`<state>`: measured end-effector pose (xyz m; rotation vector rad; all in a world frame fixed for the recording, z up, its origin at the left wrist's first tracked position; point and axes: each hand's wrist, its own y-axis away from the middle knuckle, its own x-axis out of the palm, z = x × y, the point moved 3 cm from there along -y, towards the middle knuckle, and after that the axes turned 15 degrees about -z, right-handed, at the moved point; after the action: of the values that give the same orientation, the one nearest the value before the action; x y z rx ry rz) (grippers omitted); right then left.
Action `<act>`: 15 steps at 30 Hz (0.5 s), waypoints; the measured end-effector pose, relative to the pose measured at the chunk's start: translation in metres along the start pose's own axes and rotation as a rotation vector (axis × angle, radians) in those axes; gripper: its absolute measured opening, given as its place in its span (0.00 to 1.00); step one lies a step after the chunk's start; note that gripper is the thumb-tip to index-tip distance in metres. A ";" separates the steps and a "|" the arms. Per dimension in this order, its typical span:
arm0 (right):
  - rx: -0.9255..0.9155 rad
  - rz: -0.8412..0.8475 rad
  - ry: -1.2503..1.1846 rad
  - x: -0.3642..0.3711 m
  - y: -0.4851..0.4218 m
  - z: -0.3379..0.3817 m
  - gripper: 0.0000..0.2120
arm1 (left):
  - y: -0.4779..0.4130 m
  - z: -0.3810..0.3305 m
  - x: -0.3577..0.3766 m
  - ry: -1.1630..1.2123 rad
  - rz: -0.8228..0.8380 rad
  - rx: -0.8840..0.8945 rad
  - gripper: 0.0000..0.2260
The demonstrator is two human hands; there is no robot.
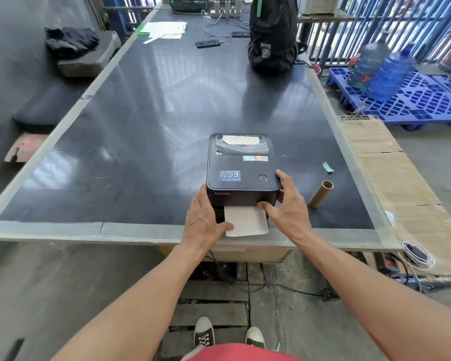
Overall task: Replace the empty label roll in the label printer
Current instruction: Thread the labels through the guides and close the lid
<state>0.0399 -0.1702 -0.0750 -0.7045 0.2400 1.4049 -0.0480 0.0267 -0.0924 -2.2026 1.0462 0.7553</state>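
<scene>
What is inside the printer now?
Through the window of the printer, pale paper shows; a label sticks out in front. The closed lid hides the rest.

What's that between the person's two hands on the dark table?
In the head view, white label paper sticks out from the front of the black box-shaped label printer, between the left hand and the right hand.
</scene>
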 end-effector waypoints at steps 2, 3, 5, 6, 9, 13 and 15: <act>0.002 -0.006 -0.005 0.000 0.000 0.000 0.42 | -0.001 0.000 -0.003 0.029 -0.006 -0.006 0.52; 0.007 -0.011 -0.006 0.000 0.001 0.000 0.42 | -0.002 -0.001 -0.004 0.046 -0.007 -0.006 0.52; 0.022 -0.017 -0.005 0.000 0.001 -0.001 0.42 | -0.007 -0.003 -0.007 0.065 -0.001 -0.004 0.55; 0.025 -0.019 -0.003 0.001 0.001 -0.001 0.42 | -0.010 -0.004 -0.009 0.056 0.008 0.006 0.57; 0.004 -0.042 0.038 0.002 0.002 0.001 0.41 | -0.014 -0.007 -0.011 0.010 0.019 0.048 0.60; -0.026 -0.043 0.112 0.006 0.008 0.000 0.45 | -0.010 -0.007 -0.010 -0.031 0.013 0.072 0.62; -0.041 -0.045 0.149 0.007 0.011 -0.001 0.48 | -0.010 -0.005 -0.010 -0.038 0.002 0.080 0.61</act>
<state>0.0312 -0.1654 -0.0833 -0.8446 0.3114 1.3194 -0.0440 0.0327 -0.0797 -2.1122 1.0418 0.7402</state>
